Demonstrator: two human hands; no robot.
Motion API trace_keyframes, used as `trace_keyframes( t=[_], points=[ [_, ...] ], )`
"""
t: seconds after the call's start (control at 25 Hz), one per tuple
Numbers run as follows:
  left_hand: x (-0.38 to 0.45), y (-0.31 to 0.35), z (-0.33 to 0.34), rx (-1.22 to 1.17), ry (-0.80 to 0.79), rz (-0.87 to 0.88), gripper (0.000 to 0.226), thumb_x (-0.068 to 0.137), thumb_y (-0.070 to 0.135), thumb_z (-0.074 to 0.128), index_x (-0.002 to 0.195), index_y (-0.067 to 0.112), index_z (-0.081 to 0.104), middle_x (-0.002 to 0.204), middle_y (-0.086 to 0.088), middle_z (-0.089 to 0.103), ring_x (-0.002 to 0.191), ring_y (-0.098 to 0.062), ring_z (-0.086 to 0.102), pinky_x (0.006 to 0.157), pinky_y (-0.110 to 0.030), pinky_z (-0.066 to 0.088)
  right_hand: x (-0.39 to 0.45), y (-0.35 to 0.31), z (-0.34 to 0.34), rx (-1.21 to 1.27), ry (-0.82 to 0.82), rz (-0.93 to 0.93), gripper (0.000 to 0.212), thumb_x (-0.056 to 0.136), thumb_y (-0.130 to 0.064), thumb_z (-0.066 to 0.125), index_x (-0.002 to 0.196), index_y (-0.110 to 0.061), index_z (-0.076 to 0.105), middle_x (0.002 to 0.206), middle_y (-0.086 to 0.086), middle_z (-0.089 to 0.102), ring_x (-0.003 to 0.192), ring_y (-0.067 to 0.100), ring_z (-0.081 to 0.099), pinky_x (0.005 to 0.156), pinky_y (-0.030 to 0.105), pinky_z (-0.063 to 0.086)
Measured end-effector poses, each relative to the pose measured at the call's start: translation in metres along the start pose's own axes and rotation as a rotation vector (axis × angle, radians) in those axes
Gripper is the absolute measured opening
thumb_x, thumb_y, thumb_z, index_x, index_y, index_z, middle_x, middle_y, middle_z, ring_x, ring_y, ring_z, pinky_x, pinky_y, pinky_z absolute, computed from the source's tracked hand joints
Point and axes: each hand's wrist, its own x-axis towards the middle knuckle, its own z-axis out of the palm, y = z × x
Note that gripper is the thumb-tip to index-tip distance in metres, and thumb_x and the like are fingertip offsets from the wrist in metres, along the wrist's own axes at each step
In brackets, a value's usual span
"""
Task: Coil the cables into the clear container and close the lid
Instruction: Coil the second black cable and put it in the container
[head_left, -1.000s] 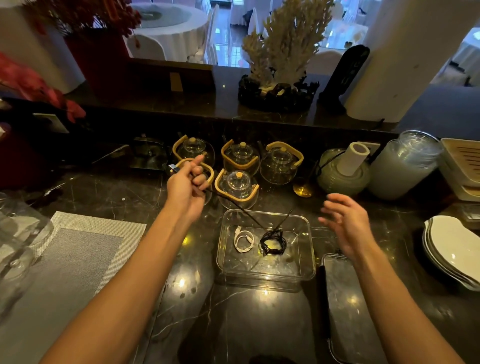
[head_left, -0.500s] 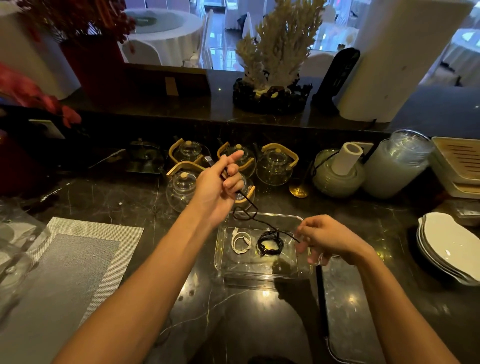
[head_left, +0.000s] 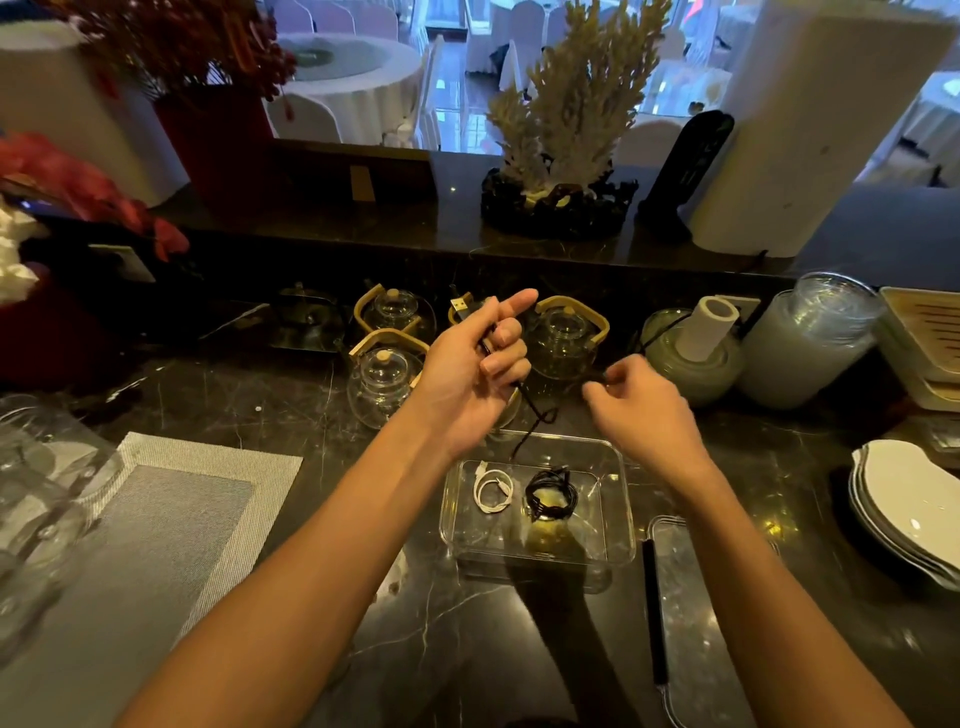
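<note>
A clear rectangular container (head_left: 621, 499) stands open on the dark marble counter. Inside lie a coiled white cable (head_left: 492, 490) on the left and a coiled black cable (head_left: 551, 500) on the right. Above the container's far edge my left hand (head_left: 475, 371) grips a loose black cable (head_left: 535, 421), its USB plug sticking out past my thumb. The cable hangs in a loop toward the container. My right hand (head_left: 636, 410) pinches the same cable further along, to the right of my left hand. The clear lid (head_left: 691, 613) with a black strip lies to the container's right.
Several glass teapots with wooden handles (head_left: 382, 382) stand just behind my hands. A grey placemat (head_left: 156, 525) and glassware are on the left. White plates (head_left: 909, 509), a big glass jar (head_left: 810, 343) and a green pot with a paper roll (head_left: 696, 353) are on the right.
My left hand has moved right, to above the container, with the cable. My right hand took hold of the cable, then rose up and back beside the left hand.
</note>
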Motion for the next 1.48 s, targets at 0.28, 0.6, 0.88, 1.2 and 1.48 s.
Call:
trace_keyframes(
  t=[0.28,0.6,0.88,1.2,1.48],
  points=[
    [0.000,0.002,-0.002,0.019,-0.095,-0.068,0.034,0.108,0.025,0.037,0.121,0.002,0.059,0.058,0.006,0.044,0.037,-0.004,0.035,0.039,-0.017,0.028,-0.010,-0.024,-0.004,0.420,-0.541,-0.405,0.024,0.103,-0.022,0.056,0.112,-0.011,0.075,0.107,0.007,0.076,0.103,0.021,0.071,0.093,0.036,0.057],
    [0.002,0.008,-0.013,0.102,-0.077,-0.117,0.042,0.107,0.029,0.037,0.130,0.000,0.058,0.068,0.002,0.065,0.052,-0.006,0.061,0.051,-0.016,0.050,-0.039,-0.025,0.028,0.990,-0.931,-0.049,0.018,0.102,-0.013,0.056,0.105,-0.006,0.073,0.075,0.002,0.060,0.058,0.008,0.054,0.048,0.022,0.049],
    [-0.006,-0.007,-0.014,0.320,-0.073,-0.076,0.038,0.107,0.030,0.043,0.126,0.005,0.064,0.097,-0.016,0.078,0.091,-0.025,0.077,0.071,-0.028,0.063,-0.037,-0.009,0.033,0.772,-0.966,-0.023,0.029,0.097,-0.038,0.067,0.084,-0.012,0.071,0.065,0.000,0.053,0.052,0.010,0.044,0.045,0.022,0.040],
    [-0.018,0.003,-0.023,0.340,-0.325,-0.260,0.044,0.105,0.036,0.041,0.122,0.008,0.071,0.093,-0.010,0.079,0.075,-0.016,0.077,0.059,-0.023,0.059,-0.003,-0.005,0.000,0.386,-0.961,-0.077,0.042,0.089,-0.035,0.074,0.094,0.006,0.066,0.081,0.013,0.055,0.071,0.016,0.052,0.069,0.026,0.046],
    [-0.012,-0.002,-0.032,0.822,-0.221,-0.435,0.052,0.105,0.040,0.043,0.118,-0.005,0.066,0.109,-0.030,0.072,0.105,-0.041,0.070,0.082,-0.036,0.062,0.024,-0.051,-0.031,-0.140,-0.708,-0.315,0.028,0.087,-0.036,0.075,0.070,-0.015,0.070,0.058,-0.009,0.057,0.056,0.002,0.050,0.063,0.027,0.043]
  ],
)
